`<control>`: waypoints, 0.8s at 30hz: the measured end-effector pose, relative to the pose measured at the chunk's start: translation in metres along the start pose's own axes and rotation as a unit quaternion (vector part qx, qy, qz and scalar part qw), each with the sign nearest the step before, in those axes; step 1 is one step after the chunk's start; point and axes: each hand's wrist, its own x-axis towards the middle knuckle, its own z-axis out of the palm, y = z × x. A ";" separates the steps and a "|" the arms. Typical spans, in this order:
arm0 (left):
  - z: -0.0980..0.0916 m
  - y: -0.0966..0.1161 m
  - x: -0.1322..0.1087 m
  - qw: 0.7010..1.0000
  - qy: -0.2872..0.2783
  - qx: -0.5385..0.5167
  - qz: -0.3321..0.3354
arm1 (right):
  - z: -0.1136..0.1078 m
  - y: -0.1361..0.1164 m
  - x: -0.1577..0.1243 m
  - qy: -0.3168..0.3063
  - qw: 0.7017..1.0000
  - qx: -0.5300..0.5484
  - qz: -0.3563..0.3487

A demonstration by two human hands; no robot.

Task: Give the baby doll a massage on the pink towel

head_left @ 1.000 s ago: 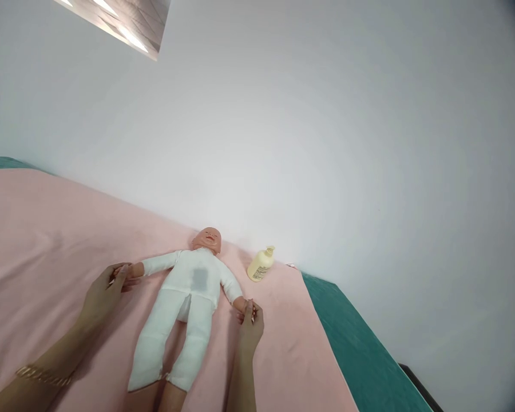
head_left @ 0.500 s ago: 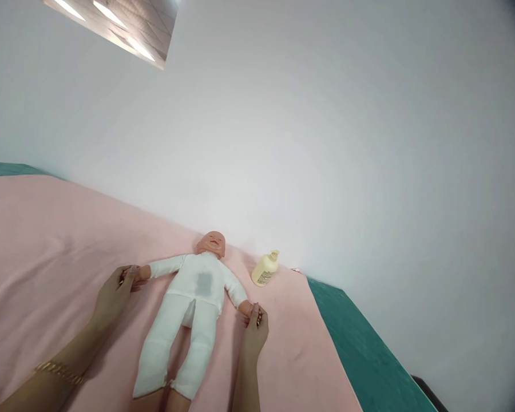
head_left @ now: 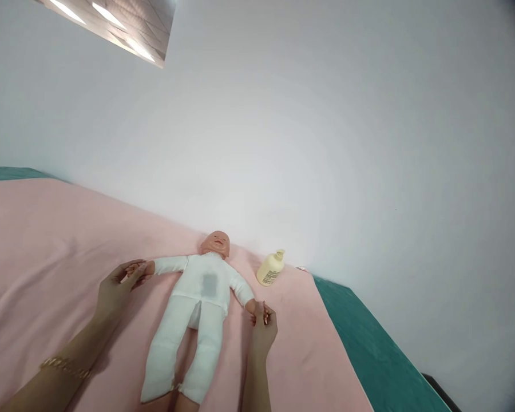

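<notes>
A baby doll point(head_left: 199, 286) in a white cloth suit with a grey patch on the chest lies face up, its arms spread and its head toward the wall. My left hand point(head_left: 118, 286) pinches the doll's hand on the left side between thumb and fingers. On the other side, my right hand point(head_left: 265, 328) is closed around the doll's other hand. The doll's feet run out of the bottom of the view. A pale yellow pump bottle point(head_left: 270, 270) stands just beyond my right hand, close to the wall.
A pink cloth point(head_left: 309, 355) lies under the doll, with wrinkles at the left. Green surface point(head_left: 369, 337) shows past its right edge. Behind rises a white wall point(head_left: 326, 143), with a mirror-like panel point(head_left: 133, 28) at the upper left. A dark edge point(head_left: 440, 392) appears at lower right.
The whole scene has shifted slightly right in view. Both hands keep their hold on the doll's hands, and the fingers of my left hand sit a little differently.
</notes>
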 end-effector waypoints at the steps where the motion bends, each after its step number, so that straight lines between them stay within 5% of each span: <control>1: 0.000 -0.002 0.001 1.000 -0.004 -0.017 -0.003 | 0.000 0.000 0.000 0.002 1.000 0.000 -0.002; 10: 0.003 -0.011 0.011 0.988 -0.013 -0.148 -0.039 | -0.001 0.002 0.006 0.001 1.000 0.012 -0.017; 17: 0.001 0.007 -0.001 0.997 -0.010 -0.074 -0.016 | -0.001 0.000 0.003 -0.012 1.000 -0.013 0.017; 24: 0.003 -0.001 0.003 0.994 -0.020 -0.105 -0.031 | 0.000 -0.004 0.001 -0.002 1.000 -0.023 0.017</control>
